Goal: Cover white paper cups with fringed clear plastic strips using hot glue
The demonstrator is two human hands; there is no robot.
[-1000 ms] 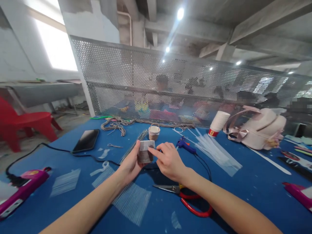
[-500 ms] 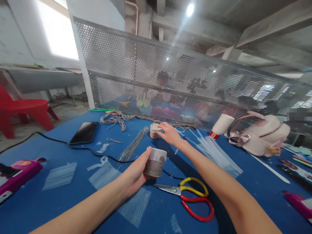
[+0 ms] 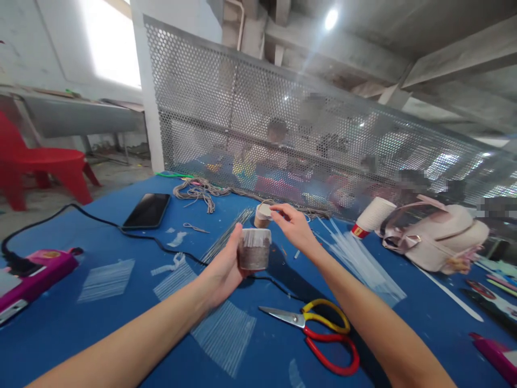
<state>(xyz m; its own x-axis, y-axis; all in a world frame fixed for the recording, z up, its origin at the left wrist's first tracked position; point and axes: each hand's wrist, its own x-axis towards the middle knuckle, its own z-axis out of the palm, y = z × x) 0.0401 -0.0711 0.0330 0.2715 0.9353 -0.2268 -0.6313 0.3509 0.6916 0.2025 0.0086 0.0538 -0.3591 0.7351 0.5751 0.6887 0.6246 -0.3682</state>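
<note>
A small cup wrapped in grey-brown cord, with a pale band at its top (image 3: 254,250), is in my left hand (image 3: 224,269), whose thumb and fingers close round its left side. Farther away, my right hand (image 3: 294,226) reaches to a small brown cylinder with a pale round top (image 3: 262,215). Its fingertips pinch the right edge of that top; I cannot make out whether the top is a separate piece. Nearer to me lie scissors (image 3: 301,319) with one yellow and one red handle. A bundle of thin grey rods (image 3: 226,237) lies behind the held cup.
A phone (image 3: 146,210), a black cable (image 3: 159,245), a magenta power strip (image 3: 44,269) and grey cord (image 3: 197,191) lie on the left. Clear plastic strips (image 3: 363,264), stacked paper cups (image 3: 374,215) and a pink bag (image 3: 444,231) are on the right. A perforated metal screen (image 3: 194,91) stands behind.
The cord-wrapped cup in my left hand has risen slightly and stands more upright. My right hand stays at the small cylinder's top. The view has shifted a little.
</note>
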